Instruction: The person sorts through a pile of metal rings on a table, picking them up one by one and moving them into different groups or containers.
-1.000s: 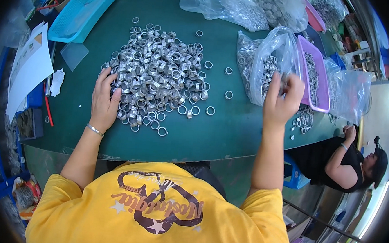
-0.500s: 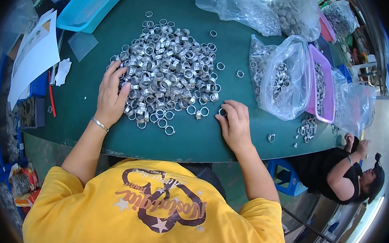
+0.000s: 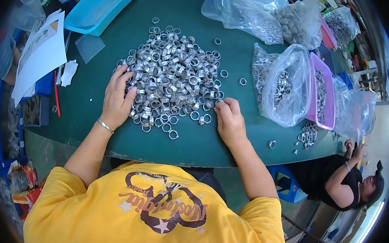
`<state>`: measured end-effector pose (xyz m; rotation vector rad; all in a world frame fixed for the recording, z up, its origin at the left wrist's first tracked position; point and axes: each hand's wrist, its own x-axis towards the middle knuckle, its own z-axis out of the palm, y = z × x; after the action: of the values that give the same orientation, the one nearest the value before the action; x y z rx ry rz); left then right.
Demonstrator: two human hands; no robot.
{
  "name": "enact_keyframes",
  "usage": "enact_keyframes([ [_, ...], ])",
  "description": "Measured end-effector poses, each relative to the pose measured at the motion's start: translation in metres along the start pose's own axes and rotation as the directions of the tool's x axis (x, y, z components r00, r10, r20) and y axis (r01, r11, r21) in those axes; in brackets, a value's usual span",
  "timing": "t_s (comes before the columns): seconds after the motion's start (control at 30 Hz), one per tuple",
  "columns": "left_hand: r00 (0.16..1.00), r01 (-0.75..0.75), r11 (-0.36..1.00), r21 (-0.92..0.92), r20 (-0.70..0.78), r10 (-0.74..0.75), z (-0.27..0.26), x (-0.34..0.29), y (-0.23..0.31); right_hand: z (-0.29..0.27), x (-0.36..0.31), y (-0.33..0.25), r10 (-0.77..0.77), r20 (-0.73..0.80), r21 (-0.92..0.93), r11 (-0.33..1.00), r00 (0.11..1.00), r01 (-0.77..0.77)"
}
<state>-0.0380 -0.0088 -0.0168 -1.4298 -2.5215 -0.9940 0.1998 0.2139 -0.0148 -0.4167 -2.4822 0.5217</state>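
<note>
Green table (image 3: 119,39) in front of me: big pile of metal rings (image 3: 170,74) dead centre, stray rings (image 3: 167,127) trailing off its 6 o'clock edge toward me. At 3 o'clock of the pile a clear bag of rings (image 3: 282,89) sits against a purple tray (image 3: 323,94), more clear bags (image 3: 256,13) at 1 o'clock, a few loose rings (image 3: 308,135) at 4 o'clock near the table edge. At 11 o'clock a blue tray (image 3: 106,2), with a clear plastic sheet (image 3: 89,47) just below it; white paper (image 3: 41,52), a crumpled scrap (image 3: 68,72) and a red pen (image 3: 56,98) at 9 o'clock.
</note>
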Motion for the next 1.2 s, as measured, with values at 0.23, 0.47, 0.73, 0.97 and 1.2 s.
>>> enact_keyframes([
  [0.23,1.000,-0.007,1.000,-0.005,-0.005,0.007,-0.001,0.001,0.000,-0.006,-0.002,0.001,-0.148,0.038,-0.126,0.980,0.988,0.152],
  [0.47,0.999,0.014,1.000,0.025,0.033,-0.015,-0.002,-0.001,0.002,-0.090,0.044,0.029,-0.247,-0.402,-0.403,0.913,0.882,0.072],
  [0.73,0.998,0.029,0.999,0.030,0.052,-0.031,-0.002,0.002,0.004,-0.089,0.061,0.034,-0.093,-0.201,-0.307,0.951,0.975,0.027],
  [0.97,1.000,0.013,0.999,-0.030,0.011,-0.013,-0.002,-0.001,0.001,-0.019,0.034,0.030,0.116,0.172,-0.068,0.992,0.978,-0.105],
  [1.2,1.000,0.018,1.000,0.008,0.009,-0.018,0.000,0.000,0.001,-0.018,0.026,0.041,0.055,0.143,0.170,0.982,0.988,-0.080],
])
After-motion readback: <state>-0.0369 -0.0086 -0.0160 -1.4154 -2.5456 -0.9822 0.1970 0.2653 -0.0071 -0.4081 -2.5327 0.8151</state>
